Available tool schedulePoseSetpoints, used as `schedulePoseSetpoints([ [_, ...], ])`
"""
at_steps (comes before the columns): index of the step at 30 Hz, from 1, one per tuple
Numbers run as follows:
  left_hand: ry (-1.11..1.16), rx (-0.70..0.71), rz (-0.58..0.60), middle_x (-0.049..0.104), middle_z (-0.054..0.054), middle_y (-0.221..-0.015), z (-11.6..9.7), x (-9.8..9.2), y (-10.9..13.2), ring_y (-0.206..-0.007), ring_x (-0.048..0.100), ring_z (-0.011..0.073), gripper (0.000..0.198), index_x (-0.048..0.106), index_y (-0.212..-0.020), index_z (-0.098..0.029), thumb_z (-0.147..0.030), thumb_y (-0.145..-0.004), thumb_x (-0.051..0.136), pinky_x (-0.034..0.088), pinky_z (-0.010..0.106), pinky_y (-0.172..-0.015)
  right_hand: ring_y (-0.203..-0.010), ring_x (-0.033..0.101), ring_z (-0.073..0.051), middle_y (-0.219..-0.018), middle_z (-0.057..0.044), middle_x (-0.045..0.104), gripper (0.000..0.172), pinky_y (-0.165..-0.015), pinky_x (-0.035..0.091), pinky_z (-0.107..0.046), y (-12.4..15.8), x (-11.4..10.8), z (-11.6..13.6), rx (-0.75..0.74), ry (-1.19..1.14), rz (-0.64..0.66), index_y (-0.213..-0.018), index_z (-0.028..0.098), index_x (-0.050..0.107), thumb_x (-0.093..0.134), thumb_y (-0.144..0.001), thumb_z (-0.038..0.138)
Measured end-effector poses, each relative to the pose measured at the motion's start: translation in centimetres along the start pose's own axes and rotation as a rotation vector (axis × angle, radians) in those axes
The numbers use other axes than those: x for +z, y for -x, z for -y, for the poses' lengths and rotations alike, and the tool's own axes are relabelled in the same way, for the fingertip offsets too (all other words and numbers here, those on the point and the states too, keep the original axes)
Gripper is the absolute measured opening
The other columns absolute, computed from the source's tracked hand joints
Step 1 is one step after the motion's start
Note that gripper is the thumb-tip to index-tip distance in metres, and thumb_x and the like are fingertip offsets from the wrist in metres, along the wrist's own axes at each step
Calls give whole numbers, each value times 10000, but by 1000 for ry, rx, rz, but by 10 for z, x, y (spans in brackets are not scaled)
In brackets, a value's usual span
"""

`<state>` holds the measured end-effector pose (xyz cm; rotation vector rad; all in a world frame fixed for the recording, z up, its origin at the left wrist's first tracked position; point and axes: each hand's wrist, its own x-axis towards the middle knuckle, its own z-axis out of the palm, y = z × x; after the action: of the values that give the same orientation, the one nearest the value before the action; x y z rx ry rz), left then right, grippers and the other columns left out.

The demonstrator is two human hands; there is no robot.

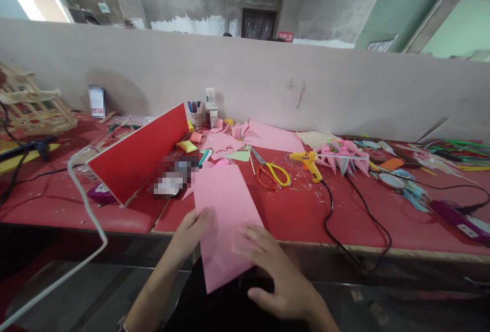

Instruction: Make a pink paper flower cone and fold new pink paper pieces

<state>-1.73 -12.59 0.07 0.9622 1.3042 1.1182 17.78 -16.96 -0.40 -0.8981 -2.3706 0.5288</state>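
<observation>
A pink sheet of paper point(225, 209) lies at the near edge of the red table point(306, 214), its lower end hanging over the edge. My left hand point(191, 232) touches the sheet's left edge, fingers bent against it. My right hand point(273, 270) lies flat on the lower right of the sheet with fingers spread. Behind the sheet lie scissors point(272, 172) with yellow and orange handles and a yellow glue gun point(308, 161) with a black cord.
A red board point(140, 153) stands tilted at left. Pink paper scraps point(229, 140), a pen cup point(196, 115) and a bottle sit at the back by the wall. Paper cones point(340, 153), craft pieces and cords cover the right. A wooden stick structure point(30, 102) is far left.
</observation>
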Motion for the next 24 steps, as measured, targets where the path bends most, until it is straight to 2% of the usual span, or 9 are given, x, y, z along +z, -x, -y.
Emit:
schedulePoseSetpoints([
  [2, -11, 30, 26, 465, -30, -509, -4, -1, 4, -491, 410, 97, 399, 504, -550, -142, -518, -488, 620, 333, 203, -450, -1217, 323, -230, -1309, -108, 381, 618, -978, 298, -397, -4, -6, -8, 140, -248, -154, -1248, 209, 362, 505, -713, 482],
  [4, -49, 51, 83, 443, -28, -509, -10, -1, 10, -488, 388, 91, 393, 491, -541, -144, -523, -523, 595, 309, 194, -432, -1204, 345, -213, -1317, -122, 360, 639, -960, 324, -386, -12, -10, -16, 317, -482, -329, -1274, 194, 300, 477, -734, 487],
  [6, -101, 74, 138, 401, -32, -490, -15, 1, 15, -471, 350, 81, 389, 453, -509, -154, -522, -551, 568, 273, 188, -408, -1147, 421, -213, -1280, -120, 415, 698, -903, 389, -373, -24, -14, -22, 427, -665, -322, -1267, 199, 303, 562, -674, 461],
  [9, -162, 136, 200, 335, -45, -468, -21, 5, 19, -448, 291, 67, 395, 390, -472, -167, -520, -579, 535, 226, 185, -388, -1023, 526, -209, -1140, -83, 559, 515, -833, 439, -346, -42, -18, -23, 537, -824, -389, -1081, 197, 510, 610, -628, 420],
  [12, -172, 184, 219, 317, -51, -465, -22, 8, 16, -443, 271, 62, 395, 374, -465, -171, -515, -592, 519, 219, 182, -384, -858, 602, -205, -958, -63, 654, 371, -757, 469, -338, -51, -17, -20, 637, -955, -464, -915, 173, 586, 642, -603, 365],
  [16, -126, 158, 206, 420, -41, -481, -18, 6, 12, -463, 354, 77, 350, 473, -490, -155, -483, -554, 575, 294, 183, -411, -758, 622, -191, -873, -44, 677, 346, -692, 479, -314, -52, -11, -18, 684, -1063, -543, -904, 172, 583, 661, -594, 304],
  [19, -68, 15, 204, 585, -5, -596, -11, 3, 13, -566, 494, 127, 312, 588, -591, -150, -454, -536, 625, 396, 207, -503, -716, 623, -185, -847, -43, 681, 338, -650, 479, -297, -50, -9, -18, 686, -1069, -587, -889, 170, 583, 665, -590, 305],
  [22, -51, -94, 335, 668, 24, -748, 0, -3, 17, -720, 571, 169, 311, 651, -707, -159, -429, -552, 653, 438, 228, -641, -673, 618, -172, -804, -45, 684, 334, -618, 475, -279, -48, -9, -19, 675, -1061, -607, -865, 160, 589, 674, -581, 314],
  [24, -83, -136, 478, 680, 34, -717, 6, -6, 21, -704, 591, 172, 320, 660, -732, -156, -441, -588, 634, 442, 231, -638, -646, 609, -153, -782, -32, 684, 322, -595, 470, -253, -46, -10, -20, 669, -1042, -634, -843, 161, 597, 684, -571, 310],
])
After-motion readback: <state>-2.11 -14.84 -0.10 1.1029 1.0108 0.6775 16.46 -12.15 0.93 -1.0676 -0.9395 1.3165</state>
